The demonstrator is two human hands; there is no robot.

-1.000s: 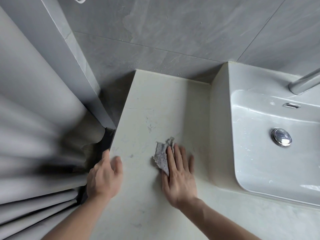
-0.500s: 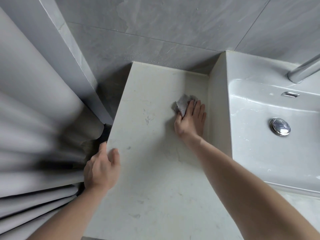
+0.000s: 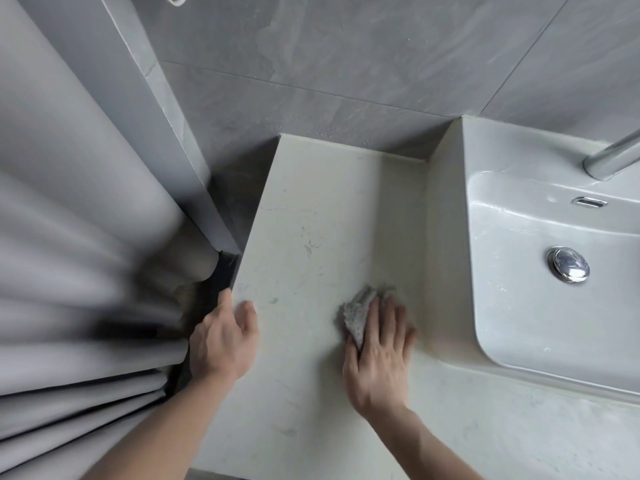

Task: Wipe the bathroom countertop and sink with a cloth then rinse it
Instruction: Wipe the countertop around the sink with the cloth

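Note:
A pale marbled countertop [image 3: 311,220] runs from the tiled wall toward me. On it lies a crumpled grey cloth [image 3: 358,315], pressed flat under the fingers of my right hand [image 3: 381,355], just left of the raised side of the white sink [image 3: 540,306]. My left hand [image 3: 223,341] grips the countertop's left edge, thumb on top. The sink basin holds a chrome drain plug [image 3: 568,265] and an overflow slot [image 3: 588,201].
A chrome tap spout [image 3: 613,159] reaches in from the right above the basin. Grey wall tiles [image 3: 346,64] back the counter. A grey pleated curtain [image 3: 76,271] hangs close against the counter's left side, beside a grey wall corner [image 3: 166,116].
My right hand has pulled the cloth back from the far corner by the sink wall toward me along the counter. The left hand has stayed on the left edge.

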